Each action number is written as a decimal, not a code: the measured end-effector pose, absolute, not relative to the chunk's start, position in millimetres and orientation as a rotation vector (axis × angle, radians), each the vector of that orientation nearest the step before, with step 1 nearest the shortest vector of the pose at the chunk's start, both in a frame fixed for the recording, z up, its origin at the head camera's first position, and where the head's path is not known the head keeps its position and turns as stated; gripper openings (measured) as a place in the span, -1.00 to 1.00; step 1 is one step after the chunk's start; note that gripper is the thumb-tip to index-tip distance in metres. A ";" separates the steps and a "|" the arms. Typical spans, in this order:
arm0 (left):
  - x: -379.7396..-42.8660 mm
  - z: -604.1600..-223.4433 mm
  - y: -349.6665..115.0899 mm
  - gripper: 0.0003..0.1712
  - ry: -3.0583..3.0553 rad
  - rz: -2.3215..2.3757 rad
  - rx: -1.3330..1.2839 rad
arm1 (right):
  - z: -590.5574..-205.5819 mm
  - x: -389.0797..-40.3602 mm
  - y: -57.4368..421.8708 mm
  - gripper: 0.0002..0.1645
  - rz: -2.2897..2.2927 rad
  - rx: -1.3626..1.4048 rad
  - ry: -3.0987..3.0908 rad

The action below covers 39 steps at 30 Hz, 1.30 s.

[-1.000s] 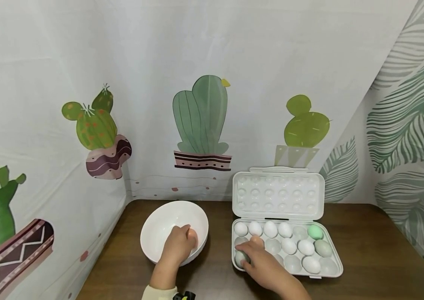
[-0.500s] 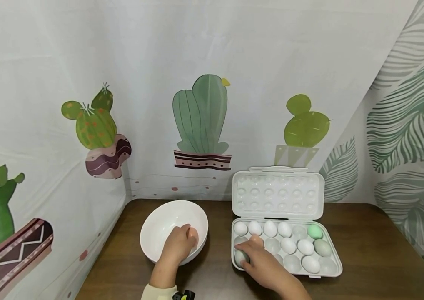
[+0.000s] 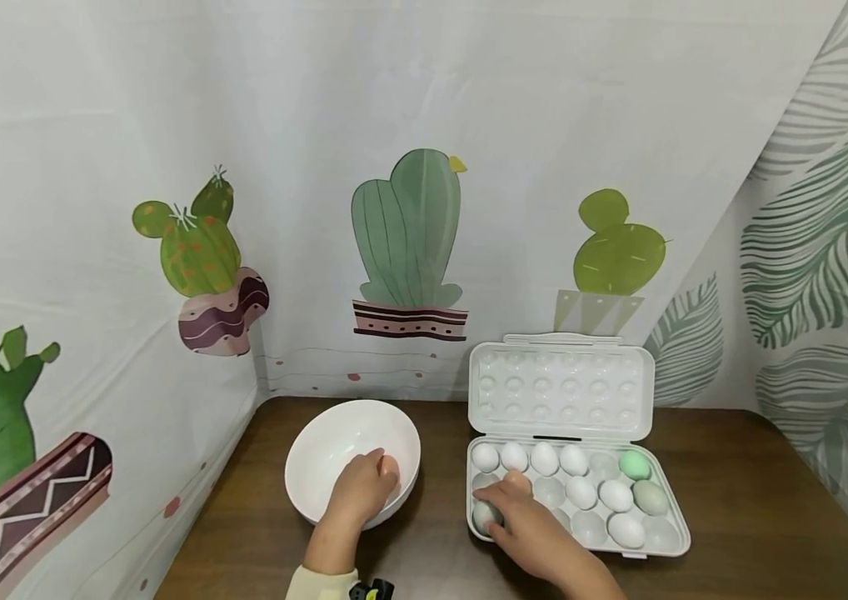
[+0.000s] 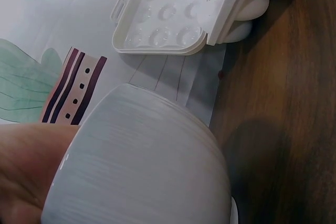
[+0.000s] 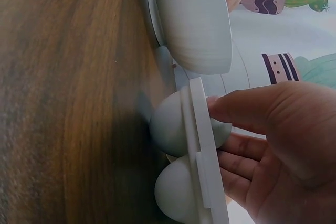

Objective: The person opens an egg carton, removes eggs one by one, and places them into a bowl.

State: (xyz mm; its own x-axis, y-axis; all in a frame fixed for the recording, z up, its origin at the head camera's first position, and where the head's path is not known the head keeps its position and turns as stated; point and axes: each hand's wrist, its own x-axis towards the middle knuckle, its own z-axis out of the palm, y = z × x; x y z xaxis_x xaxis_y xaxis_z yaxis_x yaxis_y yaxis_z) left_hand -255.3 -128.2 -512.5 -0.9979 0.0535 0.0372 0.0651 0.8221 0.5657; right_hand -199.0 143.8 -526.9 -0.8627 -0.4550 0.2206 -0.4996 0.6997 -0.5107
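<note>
Inside the white bowl (image 3: 311, 467), my left hand (image 3: 356, 493) grips an orange-brown egg (image 3: 390, 467) near the bowl's right wall. From the left wrist view, the bowl's outer side (image 4: 142, 161) hides most of that hand. My right hand (image 3: 532, 527) is over the front left corner of the open white egg carton (image 3: 656, 547). Its thumb and fingers are around a pale grey-green egg (image 5: 221, 132) seated in the corner cup. Another orange-brown egg (image 3: 518, 481) shows just behind the right fingers, partly covered by them.
The carton's lid (image 3: 562, 387) stands raised at the back. White eggs (image 3: 544, 459), a mint-green egg (image 3: 635, 464) and a grey-green egg (image 3: 650, 497) sit in other cups. Bowl and carton stand apart on a brown wooden table (image 3: 754, 500), before a cactus-print cloth (image 3: 514, 167).
The head view has shifted slightly, so the scene sits a little further right. Both hands keep their places at the bowl and the carton.
</note>
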 end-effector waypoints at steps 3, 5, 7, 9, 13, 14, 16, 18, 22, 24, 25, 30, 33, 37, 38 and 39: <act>-255.1 -513.3 -127.6 -0.47 -2.978 -0.936 -0.079 | -529.2 -200.2 144.3 -0.55 0.865 0.806 -2.810; -255.5 -513.7 -126.9 -0.46 -2.979 -0.943 -0.064 | -530.9 -201.2 144.8 -0.55 0.854 0.812 -2.800; -256.1 -513.9 -126.6 -0.45 -2.986 -0.947 -0.051 | -532.4 -202.2 145.2 -0.56 0.846 0.817 -2.794; -256.7 -513.5 -126.6 -0.43 -2.998 -0.948 -0.037 | -533.1 -202.9 145.3 -0.56 0.845 0.822 -2.791; -256.4 -511.6 -126.8 -0.39 -3.023 -0.943 -0.019 | -532.6 -203.1 145.1 -0.56 0.842 0.829 -2.778; -256.3 -511.0 -126.8 -0.39 -3.026 -0.941 -0.016 | -532.0 -203.0 145.1 -0.55 0.842 0.829 -2.773; -256.0 -510.1 -126.6 -0.39 -3.025 -0.935 -0.015 | -530.7 -202.7 145.2 -0.55 0.842 0.826 -2.761; -255.7 -509.5 -126.2 -0.40 -3.022 -0.926 -0.014 | -529.3 -202.2 145.5 -0.55 0.846 0.819 -2.755; -254.7 -508.6 -125.5 -0.40 -3.015 -0.920 -0.007 | -527.3 -200.9 146.6 -0.54 0.836 0.791 -2.760; -254.2 -507.8 -125.2 -0.41 -3.011 -0.920 -0.009 | -526.7 -200.6 147.4 -0.53 0.835 0.770 -2.767; -254.1 -507.5 -125.2 -0.40 -3.012 -0.920 -0.008 | -526.4 -200.8 147.7 -0.53 0.834 0.759 -2.768; -254.0 -505.5 -125.0 -0.42 -3.016 -0.912 0.001 | -524.9 -201.4 149.7 -0.51 0.834 0.745 -2.748; -254.3 -504.8 -125.0 -0.39 -3.012 -0.904 0.021 | -524.0 -201.8 151.0 -0.50 0.838 0.759 -2.714; -254.4 -505.1 -125.2 -0.29 -2.989 -0.873 0.051 | -523.2 -202.1 152.7 -0.49 0.862 0.762 -2.680; -254.2 -505.0 -125.2 -0.27 -2.980 -0.866 0.058 | -523.1 -202.2 153.1 -0.49 0.868 0.761 -2.674; -253.9 -505.0 -125.1 -0.26 -2.966 -0.865 0.068 | -523.0 -202.3 153.5 -0.49 0.876 0.760 -2.666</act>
